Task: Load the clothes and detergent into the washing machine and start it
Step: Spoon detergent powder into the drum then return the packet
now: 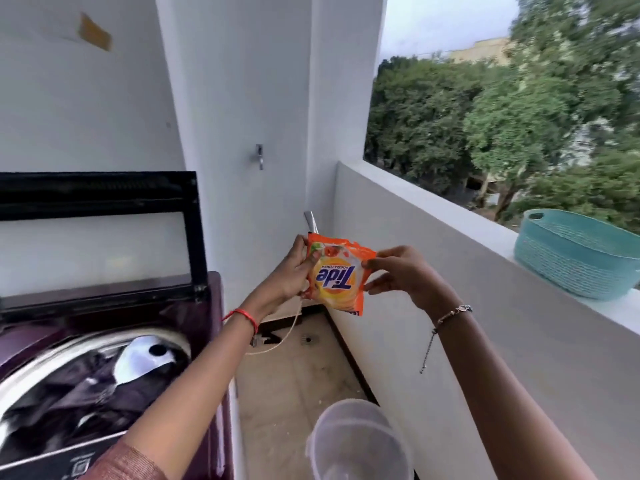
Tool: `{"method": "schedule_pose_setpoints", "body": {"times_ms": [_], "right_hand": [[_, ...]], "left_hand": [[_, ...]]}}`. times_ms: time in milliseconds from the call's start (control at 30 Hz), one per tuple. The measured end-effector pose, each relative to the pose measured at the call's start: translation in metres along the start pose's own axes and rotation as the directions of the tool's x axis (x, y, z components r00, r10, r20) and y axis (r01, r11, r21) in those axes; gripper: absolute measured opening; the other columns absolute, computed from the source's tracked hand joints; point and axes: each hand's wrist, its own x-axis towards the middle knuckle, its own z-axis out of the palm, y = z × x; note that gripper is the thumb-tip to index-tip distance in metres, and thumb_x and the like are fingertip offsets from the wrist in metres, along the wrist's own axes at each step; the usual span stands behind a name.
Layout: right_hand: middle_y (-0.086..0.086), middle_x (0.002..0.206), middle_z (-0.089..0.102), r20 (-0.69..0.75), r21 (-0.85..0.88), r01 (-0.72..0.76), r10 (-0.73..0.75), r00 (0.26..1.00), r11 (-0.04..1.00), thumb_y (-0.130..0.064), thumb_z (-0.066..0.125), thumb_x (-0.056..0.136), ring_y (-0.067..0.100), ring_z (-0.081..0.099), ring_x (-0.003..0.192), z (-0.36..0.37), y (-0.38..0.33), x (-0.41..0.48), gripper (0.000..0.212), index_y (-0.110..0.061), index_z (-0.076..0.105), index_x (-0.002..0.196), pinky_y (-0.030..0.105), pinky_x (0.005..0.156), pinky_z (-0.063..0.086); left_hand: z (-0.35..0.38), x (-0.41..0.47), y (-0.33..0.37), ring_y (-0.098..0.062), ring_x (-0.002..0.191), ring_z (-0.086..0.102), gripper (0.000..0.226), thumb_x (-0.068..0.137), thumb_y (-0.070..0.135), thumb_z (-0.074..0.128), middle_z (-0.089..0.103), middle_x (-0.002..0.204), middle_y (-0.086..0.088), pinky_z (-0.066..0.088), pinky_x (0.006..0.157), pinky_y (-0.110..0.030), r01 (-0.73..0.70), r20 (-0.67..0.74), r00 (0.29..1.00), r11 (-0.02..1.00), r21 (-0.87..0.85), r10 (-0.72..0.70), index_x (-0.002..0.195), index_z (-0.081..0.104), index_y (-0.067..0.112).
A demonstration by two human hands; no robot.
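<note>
Balcony floor (298, 375) below: a clear plastic tub (360, 445) sits nearest, beside the open washing machine (214, 341) with dark clothes (86, 389) inside. Beyond, left hand (291, 271) and right hand (401, 271) each grip an orange detergent packet (337, 273) pinched by its side edges, apparently upside down. Farther off, a teal basket (575, 261) rests on the ledge (450, 223).

A teal basket (578, 258) sits on the white balcony ledge (433, 199).

— How are the arms set?
— Both reach forward and up, bare forearms converging, wrists slightly bent.
— And the left hand (289, 275)?
— Fingers curled, thumb forward, pinching the left edge of the detergent sachet (337, 273).
— The right hand (403, 273)?
— Thumb and fingertips pinch the sachet's right edge, palm turned down
</note>
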Motion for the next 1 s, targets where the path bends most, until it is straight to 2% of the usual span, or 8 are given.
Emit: {"method": "schedule_pose_setpoints", "body": {"times_ms": [200, 333, 467, 567, 633, 733, 900, 1000], "right_hand": [[0.014, 0.075, 0.068, 0.132, 0.011, 0.010, -0.011, 0.991, 1.000, -0.001, 0.061, 0.085, 0.023, 0.064, 0.055, 0.069, -0.007, 0.016, 0.004, 0.001, 0.064, 0.086, 0.028, 0.058, 0.058], [0.015, 0.074, 0.067, 0.184, 0.011, 0.008, -0.010, 0.983, 1.000, -0.001, 0.061, 0.085, 0.023, 0.063, 0.055, 0.123, -0.016, 0.029, 0.003, 0.002, 0.062, 0.084, 0.026, 0.053, 0.057], [0.017, 0.075, 0.067, 0.229, 0.006, 0.011, -0.012, 0.973, 1.000, -0.001, 0.062, 0.083, 0.022, 0.064, 0.053, 0.176, -0.020, 0.045, 0.013, 0.008, 0.065, 0.091, 0.026, 0.052, 0.057], [0.017, 0.079, 0.067, 0.260, 0.024, 0.002, -0.008, 0.965, 1.000, -0.002, 0.063, 0.083, 0.024, 0.064, 0.059, 0.216, -0.022, 0.056, 0.014, 0.008, 0.065, 0.092, 0.027, 0.054, 0.057], [0.014, 0.079, 0.067, 0.262, 0.033, -0.003, -0.005, 0.965, 0.999, -0.004, 0.063, 0.084, 0.024, 0.063, 0.065, 0.244, -0.024, 0.064, 0.012, 0.005, 0.065, 0.092, 0.029, 0.056, 0.058], [0.013, 0.081, 0.066, 0.292, 0.099, -0.015, -0.015, 0.956, 0.995, -0.005, 0.058, 0.088, 0.027, 0.063, 0.070, 0.285, -0.023, 0.071, 0.008, -0.002, 0.065, 0.089, 0.033, 0.061, 0.059], [0.012, 0.075, 0.065, 0.286, 0.209, -0.068, 0.006, 0.958, 0.976, 0.003, 0.050, 0.091, 0.020, 0.065, 0.056, 0.347, -0.022, 0.081, 0.019, -0.005, 0.062, 0.079, 0.034, 0.060, 0.059], [0.009, 0.068, 0.067, 0.311, 0.237, -0.111, 0.033, 0.950, 0.965, 0.004, 0.048, 0.091, 0.017, 0.066, 0.052, 0.370, -0.023, 0.087, 0.018, -0.003, 0.063, 0.083, 0.033, 0.058, 0.059]], "left_hand": [[-0.062, -0.035, -0.020, -0.007, 0.074, 0.057, 0.009, 0.101, 0.023, 0.032, 0.057, 0.093, -0.003, 0.048, 0.050, -0.009, 0.014, -0.113, 0.994, 1.000, 0.017, -0.012, 0.106, 0.031, 0.015], [-0.114, -0.054, -0.041, -0.014, 0.095, 0.060, 0.015, 0.099, 0.030, 0.034, 0.061, 0.108, -0.002, 0.054, 0.079, -0.038, 0.068, -0.150, 0.986, 0.998, 0.014, -0.065, 0.113, 0.034, 0.023], [-0.163, -0.074, -0.055, -0.003, 0.085, 0.060, 0.012, 0.100, 0.026, 0.032, 0.061, 0.098, 0.005, 0.053, 0.060, -0.017, 0.071, -0.166, 0.984, 0.997, 0.014, -0.067, 0.112, 0.034, 0.023], [-0.203, -0.084, -0.069, -0.004, 0.081, 0.059, 0.006, 0.101, 0.022, 0.033, 0.059, 0.094, 0.005, 0.050, 0.054, -0.011, 0.057, -0.194, 0.980, 0.998, 0.018, -0.053, 0.106, 0.036, 0.021], [-0.229, -0.090, -0.080, -0.006, 0.080, 0.060, 0.006, 0.101, 0.021, 0.032, 0.059, 0.094, 0.005, 0.051, 0.056, -0.012, 0.063, -0.207, 0.977, 0.998, 0.021, -0.057, 0.104, 0.037, 0.022], [-0.263, -0.099, -0.093, 0.007, 0.076, 0.062, 0.009, 0.101, 0.017, 0.032, 0.058, 0.097, 0.006, 0.050, 0.059, -0.010, 0.057, -0.197, 0.979, 0.998, 0.017, -0.052, 0.107, 0.037, 0.021], [-0.310, -0.116, -0.111, 0.008, 0.087, 0.057, 0.014, 0.101, 0.017, 0.032, 0.056, 0.102, 0.011, 0.052, 0.067, -0.010, 0.098, -0.145, 0.984, 0.995, -0.021, -0.100, 0.111, 0.038, 0.025], [-0.331, -0.128, -0.124, -0.001, 0.101, 0.057, 0.018, 0.092, 0.047, 0.040, 0.058, 0.106, 0.018, 0.054, 0.078, -0.020, 0.140, -0.131, 0.979, 0.983, -0.117, -0.155, 0.107, 0.045, 0.038]]}}
